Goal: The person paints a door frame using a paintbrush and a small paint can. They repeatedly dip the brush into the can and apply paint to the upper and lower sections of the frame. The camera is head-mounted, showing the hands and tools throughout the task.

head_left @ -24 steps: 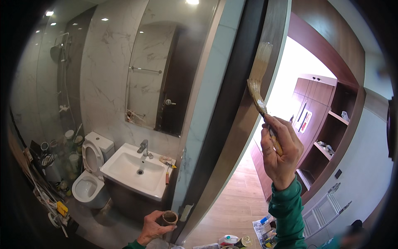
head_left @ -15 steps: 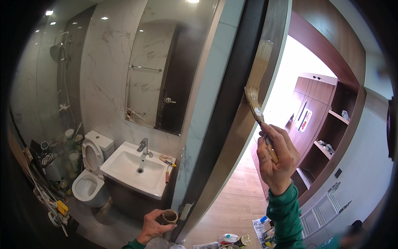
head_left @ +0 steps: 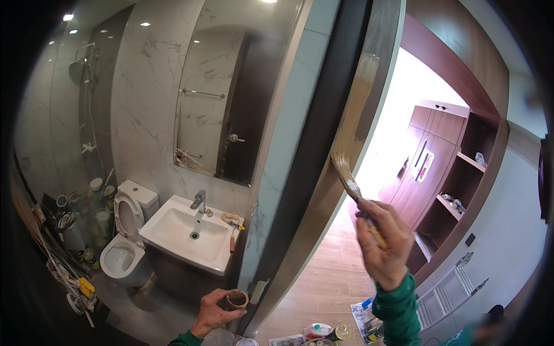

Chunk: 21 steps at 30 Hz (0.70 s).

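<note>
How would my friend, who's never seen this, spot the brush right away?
Find the tall door frame right of the white sink. To its right is a right hand with a green sleeve. That hand holds the brush: long, with pale, spread bristles, unlike the short, round cup in the left hand.

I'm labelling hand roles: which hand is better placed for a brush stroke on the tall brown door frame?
Probably the right: the right hand grips the yellow-handled bristle brush, which is at the tall brown door frame; the left hand holds a small round brown cup lower down.
</note>
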Each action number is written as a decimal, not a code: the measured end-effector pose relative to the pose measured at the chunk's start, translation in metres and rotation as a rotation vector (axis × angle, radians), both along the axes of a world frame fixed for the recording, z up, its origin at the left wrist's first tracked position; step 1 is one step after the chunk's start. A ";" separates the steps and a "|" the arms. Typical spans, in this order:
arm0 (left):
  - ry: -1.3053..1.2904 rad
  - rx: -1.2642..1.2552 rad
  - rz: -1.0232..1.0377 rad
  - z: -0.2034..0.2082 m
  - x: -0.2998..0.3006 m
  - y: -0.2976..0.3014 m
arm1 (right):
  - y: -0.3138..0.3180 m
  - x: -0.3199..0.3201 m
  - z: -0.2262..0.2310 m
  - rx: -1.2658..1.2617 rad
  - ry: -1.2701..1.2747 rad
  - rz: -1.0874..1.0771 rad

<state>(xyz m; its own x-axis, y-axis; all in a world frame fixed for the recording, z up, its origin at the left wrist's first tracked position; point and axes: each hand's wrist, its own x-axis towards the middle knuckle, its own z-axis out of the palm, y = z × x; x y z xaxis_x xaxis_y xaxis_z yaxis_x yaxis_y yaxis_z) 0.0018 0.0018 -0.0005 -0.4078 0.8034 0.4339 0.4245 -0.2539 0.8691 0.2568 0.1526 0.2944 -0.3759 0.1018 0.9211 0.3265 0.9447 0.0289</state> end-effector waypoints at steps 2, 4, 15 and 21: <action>0.021 0.014 0.010 0.001 0.000 0.002 | -0.016 0.019 0.023 -0.098 -0.001 0.052; 0.023 0.017 -0.001 0.000 0.000 0.002 | -0.026 0.032 0.049 -0.318 0.089 0.148; 0.006 0.018 -0.043 0.002 0.007 0.006 | 0.006 0.017 0.152 -0.599 -0.099 0.184; 0.028 0.025 -0.021 0.001 0.005 0.007 | 0.025 0.013 0.173 -0.501 -0.069 0.176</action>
